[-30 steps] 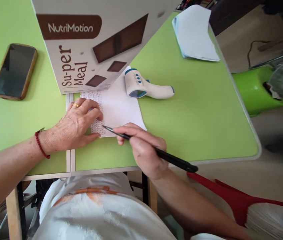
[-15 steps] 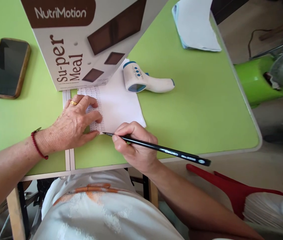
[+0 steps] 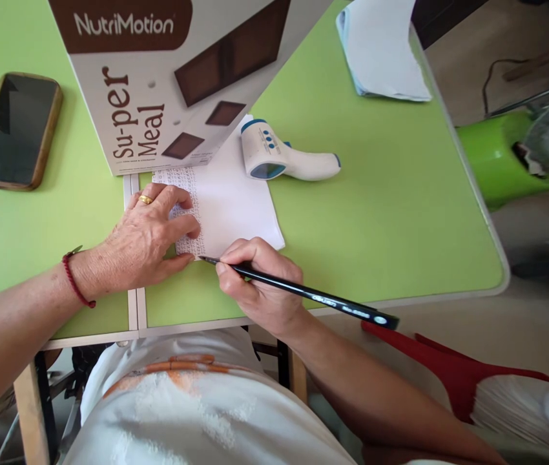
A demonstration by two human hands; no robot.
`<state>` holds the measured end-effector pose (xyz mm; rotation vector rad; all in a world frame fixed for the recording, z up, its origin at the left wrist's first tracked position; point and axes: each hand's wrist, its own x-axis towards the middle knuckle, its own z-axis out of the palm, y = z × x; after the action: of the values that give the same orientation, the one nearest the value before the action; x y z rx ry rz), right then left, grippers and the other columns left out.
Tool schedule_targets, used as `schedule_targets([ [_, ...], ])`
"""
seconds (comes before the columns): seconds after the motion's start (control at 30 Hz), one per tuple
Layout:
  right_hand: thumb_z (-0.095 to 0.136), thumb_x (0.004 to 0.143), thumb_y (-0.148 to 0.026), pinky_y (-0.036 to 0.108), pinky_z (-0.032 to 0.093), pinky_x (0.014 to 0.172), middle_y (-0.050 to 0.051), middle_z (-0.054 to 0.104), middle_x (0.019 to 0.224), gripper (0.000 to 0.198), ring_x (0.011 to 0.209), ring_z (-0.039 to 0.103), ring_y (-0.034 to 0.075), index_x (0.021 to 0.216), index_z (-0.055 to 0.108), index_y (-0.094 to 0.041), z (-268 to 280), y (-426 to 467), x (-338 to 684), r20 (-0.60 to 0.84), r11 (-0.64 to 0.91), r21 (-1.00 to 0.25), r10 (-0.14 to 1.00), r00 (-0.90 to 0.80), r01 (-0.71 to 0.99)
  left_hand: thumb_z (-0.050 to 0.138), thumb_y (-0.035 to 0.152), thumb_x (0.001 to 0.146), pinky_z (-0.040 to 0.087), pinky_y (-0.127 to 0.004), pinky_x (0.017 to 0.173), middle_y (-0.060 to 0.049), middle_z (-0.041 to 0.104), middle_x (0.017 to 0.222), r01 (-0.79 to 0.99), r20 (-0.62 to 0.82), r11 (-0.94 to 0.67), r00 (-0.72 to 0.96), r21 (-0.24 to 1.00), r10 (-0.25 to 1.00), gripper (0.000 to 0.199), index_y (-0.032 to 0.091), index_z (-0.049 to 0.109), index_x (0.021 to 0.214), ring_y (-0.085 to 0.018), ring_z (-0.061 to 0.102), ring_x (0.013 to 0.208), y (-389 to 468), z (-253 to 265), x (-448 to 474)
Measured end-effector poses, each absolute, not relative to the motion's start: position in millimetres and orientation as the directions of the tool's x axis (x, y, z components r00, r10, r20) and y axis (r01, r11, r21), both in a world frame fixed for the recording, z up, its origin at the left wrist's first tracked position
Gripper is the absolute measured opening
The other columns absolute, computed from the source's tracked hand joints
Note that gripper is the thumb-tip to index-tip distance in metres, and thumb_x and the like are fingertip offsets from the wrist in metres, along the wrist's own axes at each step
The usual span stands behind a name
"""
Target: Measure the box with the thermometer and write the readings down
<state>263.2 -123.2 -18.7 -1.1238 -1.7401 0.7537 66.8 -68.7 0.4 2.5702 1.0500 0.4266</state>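
Note:
A black pen (image 3: 310,294) is pinched in my right hand (image 3: 265,281), its tip touching the near edge of a white sheet of paper (image 3: 226,206). Rows of small handwritten marks cover the left part of the sheet. My left hand (image 3: 151,236) rests on that written part, fingers apart and bent, holding nothing. A white and blue infrared thermometer (image 3: 287,155) lies partly over the sheet's right side. Behind the hands stands a white and brown NutriMotion box (image 3: 143,84), which hides the far part of the paper.
On the green table (image 3: 376,213), a phone (image 3: 17,131) in a brown case lies at the left. Folded white paper (image 3: 381,48) sits at the back right. Beyond the table edge are a green bin (image 3: 507,155) and a red chair (image 3: 453,368).
The pen's rear end has swung slightly down and left in my right hand, while its tip stays near the same spot. My left hand stays in place on the paper.

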Motion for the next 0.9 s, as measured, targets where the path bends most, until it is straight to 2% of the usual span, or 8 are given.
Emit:
schedule_targets([
  [0.9, 0.059, 0.075, -0.011, 0.02, 0.041, 0.045, -0.006, 0.055, 0.058, 0.016, 0.047, 0.049, 0.008, 0.071, 0.049, -0.023, -20.1, -122.9, 265.0, 0.356, 0.389, -0.82, 0.921, -0.159, 0.42, 0.061, 0.03, 0.084, 0.039, -0.052, 0.094, -0.016, 0.053, 0.119, 0.604, 0.162, -0.68, 0.686, 0.416, 0.709, 0.02, 0.016, 0.068, 0.097, -0.035, 0.046, 0.109, -68.2, 0.2, 66.3],
])
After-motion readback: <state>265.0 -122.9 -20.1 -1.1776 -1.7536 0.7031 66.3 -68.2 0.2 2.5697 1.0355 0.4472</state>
